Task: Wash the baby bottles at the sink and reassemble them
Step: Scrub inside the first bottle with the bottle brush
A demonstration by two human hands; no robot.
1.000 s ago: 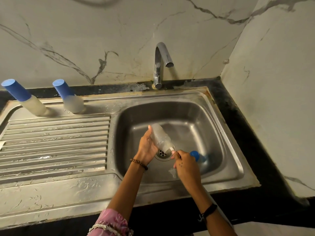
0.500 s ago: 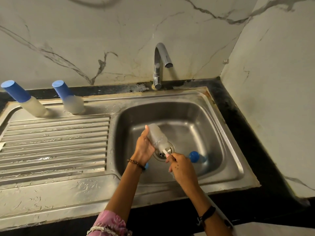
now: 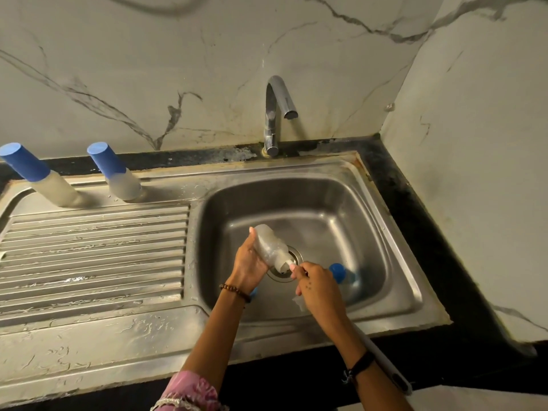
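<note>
My left hand grips the bottle, right hand pinches a brush in its mouth; two capped bottles done, reassembly left

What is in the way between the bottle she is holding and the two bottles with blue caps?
Nothing visible. The bottle in her left hand has only sink rim and bare ribbed drainboard between it and the capped bottles.
</note>
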